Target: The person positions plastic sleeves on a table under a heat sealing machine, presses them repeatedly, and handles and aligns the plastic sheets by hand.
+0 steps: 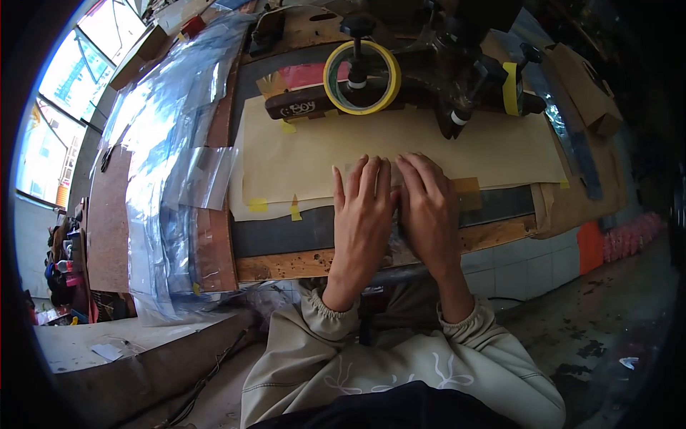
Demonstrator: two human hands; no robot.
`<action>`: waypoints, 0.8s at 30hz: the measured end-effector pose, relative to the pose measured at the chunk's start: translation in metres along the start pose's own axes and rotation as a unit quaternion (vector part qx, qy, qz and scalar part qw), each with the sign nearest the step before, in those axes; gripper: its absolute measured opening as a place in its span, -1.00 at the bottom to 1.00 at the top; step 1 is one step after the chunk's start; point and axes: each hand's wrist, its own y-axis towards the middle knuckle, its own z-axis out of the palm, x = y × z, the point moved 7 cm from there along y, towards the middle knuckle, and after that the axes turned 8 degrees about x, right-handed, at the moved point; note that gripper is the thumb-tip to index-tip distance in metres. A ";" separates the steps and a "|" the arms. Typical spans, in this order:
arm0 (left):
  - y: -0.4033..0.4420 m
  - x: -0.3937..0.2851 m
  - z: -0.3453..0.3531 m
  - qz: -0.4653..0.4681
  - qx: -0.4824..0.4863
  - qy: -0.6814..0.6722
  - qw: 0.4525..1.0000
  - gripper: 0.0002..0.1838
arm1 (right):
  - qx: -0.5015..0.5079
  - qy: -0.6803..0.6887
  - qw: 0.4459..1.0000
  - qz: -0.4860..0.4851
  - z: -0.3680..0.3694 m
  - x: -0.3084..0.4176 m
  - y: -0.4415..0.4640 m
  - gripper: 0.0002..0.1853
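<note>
Both my hands rest side by side, palms down, near the front edge of a cream paper sheet [300, 157] taped on a dark mat [279, 234]. The fingers of my left hand [363, 218] stretch forward over the sheet. Beside it, my right hand [429, 211] lies with its fingers extended, its thumb close to the left hand. Whatever is beneath the palms and fingertips is hidden. Small yellow tape pieces [296, 208] stick along the sheet's front edge, and a brown tape patch [467, 193] is right of my right hand.
A dark machine arm [300, 106] crosses above the sheet's far side, with a yellow tape roll [391, 66] hung on a knob. Clear plastic bags [161, 171] are piled on the left. A cardboard box [582, 89] stands at the right, and a wooden edge [286, 267] runs in front.
</note>
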 end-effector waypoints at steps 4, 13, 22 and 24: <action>0.000 -0.005 0.002 0.017 -0.007 0.045 0.999 -0.61 | 0.028 -0.029 0.999 -0.025 0.004 0.003 -0.006 -0.64; -0.004 0.002 0.000 -0.019 -0.001 0.041 0.999 -0.55 | 0.032 -0.030 0.999 -0.025 0.003 0.002 0.001 -0.61; -0.007 0.005 0.001 -0.033 0.026 0.036 0.998 -0.47 | 0.009 0.001 1.000 -0.019 -0.001 0.001 -0.004 -0.71; -0.008 0.002 -0.001 -0.015 0.016 0.047 0.999 -0.52 | 0.013 -0.002 1.000 -0.020 -0.002 0.001 -0.005 -0.71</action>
